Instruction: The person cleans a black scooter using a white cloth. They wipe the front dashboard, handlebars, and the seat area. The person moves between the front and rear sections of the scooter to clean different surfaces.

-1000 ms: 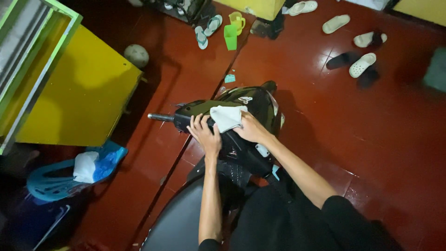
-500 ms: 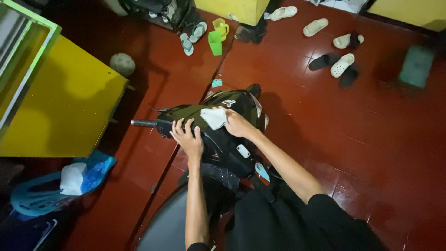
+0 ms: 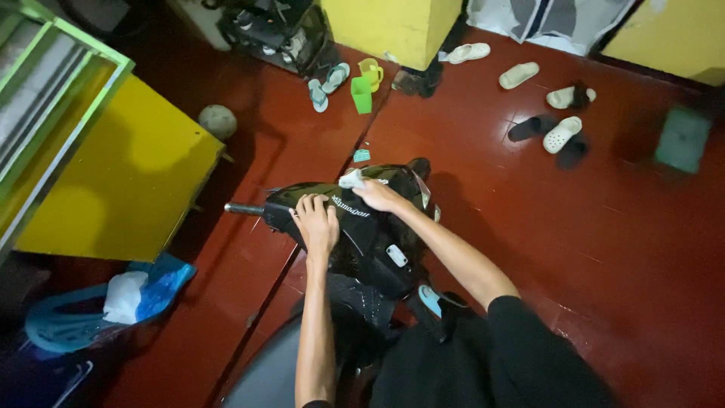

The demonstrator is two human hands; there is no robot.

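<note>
A pale lettered decal (image 3: 351,203) runs across the glossy black front panel of the scooter (image 3: 362,219), just right of the left hand (image 3: 316,223) and below the right hand (image 3: 380,196). A small white rectangular sticker (image 3: 396,255) sits lower on the same panel. A small teal packet (image 3: 362,156) lies flat on the red tiled floor (image 3: 529,227) just ahead of the scooter. At the top edge, a large white plastic bag with dark panels (image 3: 547,19) leans near the yellow wall.

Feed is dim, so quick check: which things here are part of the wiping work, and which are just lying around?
In use:
left hand flat on the black scooter front
right hand pressing the white cloth

Lying about:
sandals
green cups
blue bag
ball
yellow cabinet
</note>
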